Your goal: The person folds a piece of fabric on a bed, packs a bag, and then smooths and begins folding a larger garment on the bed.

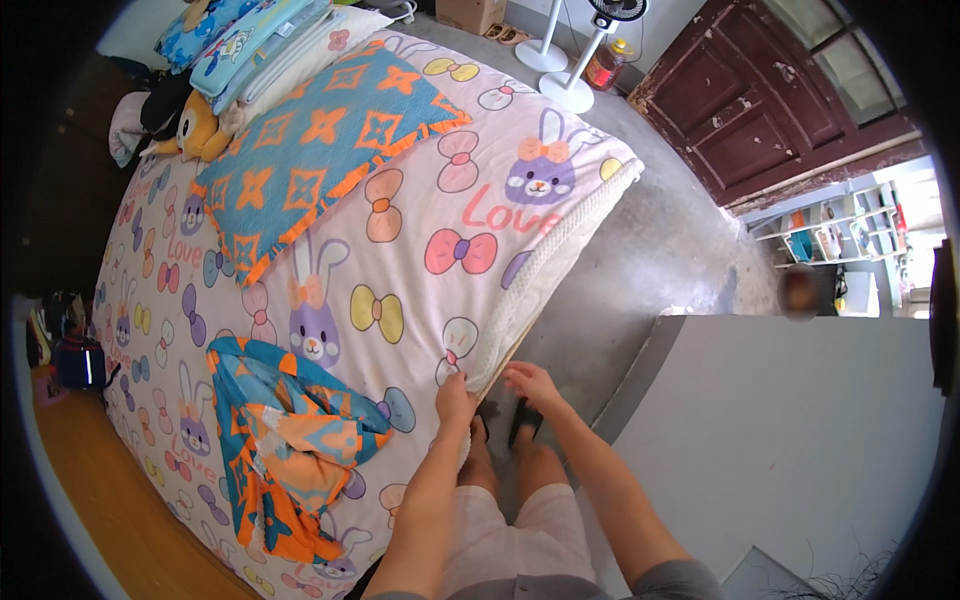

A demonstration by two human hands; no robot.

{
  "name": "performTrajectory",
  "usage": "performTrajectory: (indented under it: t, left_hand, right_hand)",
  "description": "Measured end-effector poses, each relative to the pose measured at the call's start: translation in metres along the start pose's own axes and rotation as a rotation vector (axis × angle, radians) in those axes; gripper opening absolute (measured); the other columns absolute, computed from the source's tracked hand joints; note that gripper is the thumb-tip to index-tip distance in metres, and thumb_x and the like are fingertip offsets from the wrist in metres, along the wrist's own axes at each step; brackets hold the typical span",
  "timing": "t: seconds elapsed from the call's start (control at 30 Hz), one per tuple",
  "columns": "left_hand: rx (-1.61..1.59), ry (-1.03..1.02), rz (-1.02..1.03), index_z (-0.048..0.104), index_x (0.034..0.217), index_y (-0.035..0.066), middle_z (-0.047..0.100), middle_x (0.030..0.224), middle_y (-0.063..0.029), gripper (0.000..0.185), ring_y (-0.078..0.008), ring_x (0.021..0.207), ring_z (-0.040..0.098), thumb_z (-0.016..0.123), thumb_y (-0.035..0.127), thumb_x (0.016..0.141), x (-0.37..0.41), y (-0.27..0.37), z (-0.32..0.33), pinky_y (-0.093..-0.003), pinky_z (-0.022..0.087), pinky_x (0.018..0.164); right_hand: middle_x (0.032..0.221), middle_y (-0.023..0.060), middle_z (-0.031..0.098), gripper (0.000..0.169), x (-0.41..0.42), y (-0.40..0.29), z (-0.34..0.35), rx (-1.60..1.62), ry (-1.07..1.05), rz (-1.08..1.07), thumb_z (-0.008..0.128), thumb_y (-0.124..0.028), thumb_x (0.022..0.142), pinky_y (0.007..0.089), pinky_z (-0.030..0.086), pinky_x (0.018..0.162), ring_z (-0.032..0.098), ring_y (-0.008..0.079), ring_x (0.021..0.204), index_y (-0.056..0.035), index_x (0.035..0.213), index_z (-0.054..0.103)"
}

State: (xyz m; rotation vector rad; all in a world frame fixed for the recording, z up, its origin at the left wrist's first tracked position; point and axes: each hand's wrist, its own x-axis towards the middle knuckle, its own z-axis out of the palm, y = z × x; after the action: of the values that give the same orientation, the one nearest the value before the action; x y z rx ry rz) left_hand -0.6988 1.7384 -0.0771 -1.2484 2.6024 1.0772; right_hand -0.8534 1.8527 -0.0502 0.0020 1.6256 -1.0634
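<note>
A pink bed sheet (420, 300) printed with bunnies and bows covers the bed, and its white textured edge (517, 307) runs along the near side of the mattress. My left hand (455, 401) grips the sheet at that edge. Just right of it, my right hand (531, 384) is bent with its fingers partly curled near the edge; whether it touches the fabric is unclear. A blue and orange patterned pillow (315, 150) lies flat on the far part of the bed. A crumpled blue and orange cloth (300, 450) lies on the sheet left of my hands.
Folded bedding (259, 56) and a yellow plush toy (199, 131) are at the bed's far left. Grey floor (600, 262) separates the bed from a low white wall (765, 420). Standing fans (566, 91), an oil jug (607, 66) and a dark red door (765, 90) are beyond.
</note>
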Motion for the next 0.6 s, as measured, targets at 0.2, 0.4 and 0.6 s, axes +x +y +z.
performTrajectory:
  t: [0.2,0.4,0.6]
  left_hand:
    - [0.04,-0.213,0.149,0.056,0.088,0.001,0.057,0.088,-0.0191,0.018,-0.0381,0.081,0.057,0.051,0.006,0.072,-0.013,0.037,-0.039,-0.0473,0.046,0.071]
    - [0.101,-0.218,-0.008,0.055,0.092,0.001,0.059,0.093,-0.0195,0.02,-0.039,0.082,0.059,0.051,0.012,0.076,-0.011,0.056,-0.036,-0.0459,0.048,0.071]
    - [0.051,-0.256,-0.034,0.061,0.081,0.003,0.061,0.08,-0.0179,0.017,-0.0374,0.076,0.06,0.056,0.019,0.076,-0.014,0.074,-0.022,-0.0459,0.048,0.067]
  right_hand:
    - [0.096,0.0078,0.062,0.049,0.107,-0.043,-0.037,0.176,0.436,-0.326,0.061,-0.025,0.086,0.0232,0.045,0.062,0.056,0.0094,0.075,0.0048,0.122,0.048]
    - [0.09,0.0103,0.06,0.048,0.158,-0.112,-0.057,0.288,0.468,-0.041,0.059,-0.036,0.085,0.0318,0.044,0.071,0.055,0.0165,0.082,0.0075,0.106,0.054]
    - [0.077,0.0025,0.057,0.039,0.086,-0.159,-0.09,0.218,0.362,-0.234,0.042,-0.032,0.095,0.0274,0.042,0.059,0.048,0.0119,0.061,0.0041,0.101,0.056]
